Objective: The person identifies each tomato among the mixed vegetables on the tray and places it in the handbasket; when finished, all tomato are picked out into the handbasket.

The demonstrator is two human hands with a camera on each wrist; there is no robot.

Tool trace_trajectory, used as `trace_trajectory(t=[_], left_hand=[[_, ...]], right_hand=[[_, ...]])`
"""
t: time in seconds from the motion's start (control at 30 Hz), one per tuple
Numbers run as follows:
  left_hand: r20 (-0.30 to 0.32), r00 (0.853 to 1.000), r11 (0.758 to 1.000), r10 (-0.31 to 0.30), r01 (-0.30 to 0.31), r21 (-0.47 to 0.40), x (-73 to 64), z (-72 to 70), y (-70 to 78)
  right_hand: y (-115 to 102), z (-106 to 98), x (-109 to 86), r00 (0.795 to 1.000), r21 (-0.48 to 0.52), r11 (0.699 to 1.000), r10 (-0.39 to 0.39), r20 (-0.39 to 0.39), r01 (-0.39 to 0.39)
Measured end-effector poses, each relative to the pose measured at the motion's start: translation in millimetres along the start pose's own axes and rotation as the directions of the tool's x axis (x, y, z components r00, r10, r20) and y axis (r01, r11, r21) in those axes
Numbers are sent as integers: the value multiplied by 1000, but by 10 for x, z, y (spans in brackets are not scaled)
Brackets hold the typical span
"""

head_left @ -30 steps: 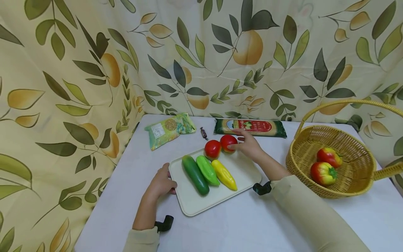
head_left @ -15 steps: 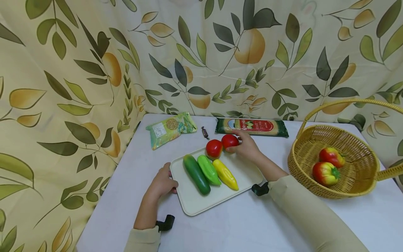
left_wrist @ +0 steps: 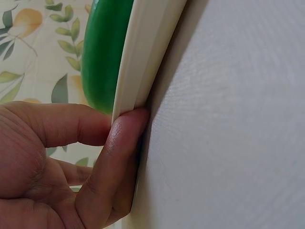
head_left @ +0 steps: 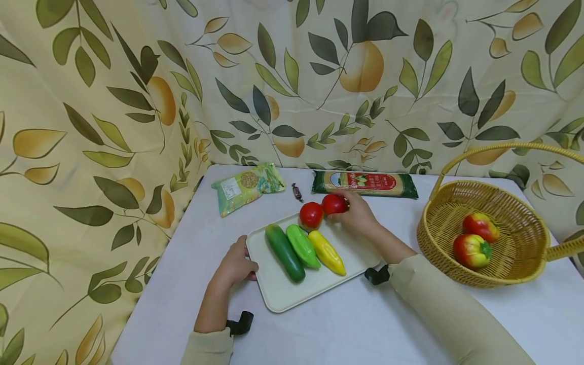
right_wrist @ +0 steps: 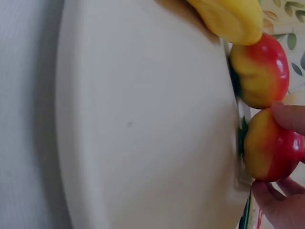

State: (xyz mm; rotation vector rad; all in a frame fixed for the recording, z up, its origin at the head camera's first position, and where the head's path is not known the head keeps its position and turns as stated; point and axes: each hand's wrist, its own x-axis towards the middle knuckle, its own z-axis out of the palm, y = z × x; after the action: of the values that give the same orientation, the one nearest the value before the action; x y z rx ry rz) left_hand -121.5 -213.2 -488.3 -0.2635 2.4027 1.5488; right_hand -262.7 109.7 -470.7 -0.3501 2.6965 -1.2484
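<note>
My left hand (head_left: 234, 263) pinches the left rim of a cream tray (head_left: 283, 300); the left wrist view shows the rim between thumb and fingers. A dark green cucumber (head_left: 285, 253), a light green pepper (head_left: 302, 247) and a yellow pepper (head_left: 327, 253) lie side by side on it. At the tray's far edge are two bell peppers, red with a yellow side in the right wrist view. My right hand (head_left: 359, 215) grips the right one (right_wrist: 272, 145), fingers and thumb on opposite sides; the other bell pepper (head_left: 312, 216) touches or nearly touches it.
A wicker basket (head_left: 429, 248) with a tall handle stands at the right, holding two red-and-yellow bell peppers (head_left: 472, 251). Along the back lie a green-yellow packet (head_left: 248, 187), a small wrapped candy (head_left: 297, 192) and a long noodle packet (head_left: 365, 183). A patterned curtain closes off the back and left.
My right fingers have closed in around the right bell pepper. Both bell peppers have shifted very slightly. The left hand and tray stay put, apart from a small camera shift.
</note>
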Motion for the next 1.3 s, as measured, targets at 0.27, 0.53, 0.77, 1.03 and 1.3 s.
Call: trace_trajectory(t=[0.27, 0.53, 0.77, 1.03, 1.3], left_hand=[[-3, 1000, 1000, 1, -1, -8, -12, -3, 12], [-3, 1000, 1000, -9, 9, 2, -14, 2, 22], [-11, 1000, 1000, -15, 15, 8, -12, 3, 30], [-3, 1000, 1000, 0, 0, 12, -14, -3, 29], [1, 1000, 1000, -2, 2, 20, -19, -2, 33]], right_hand=[[-3, -117, -37, 997, 144, 987, 76, 8, -77], [-60, -207, -93, 993, 258, 959, 111, 27, -114], [-180, -294, -144, 989, 371, 917, 140, 49, -148], [-273, -369, -189, 988, 486, 860, 128, 86, -154], [-418, -434, -254, 990, 515, 846, 103, 98, -139]])
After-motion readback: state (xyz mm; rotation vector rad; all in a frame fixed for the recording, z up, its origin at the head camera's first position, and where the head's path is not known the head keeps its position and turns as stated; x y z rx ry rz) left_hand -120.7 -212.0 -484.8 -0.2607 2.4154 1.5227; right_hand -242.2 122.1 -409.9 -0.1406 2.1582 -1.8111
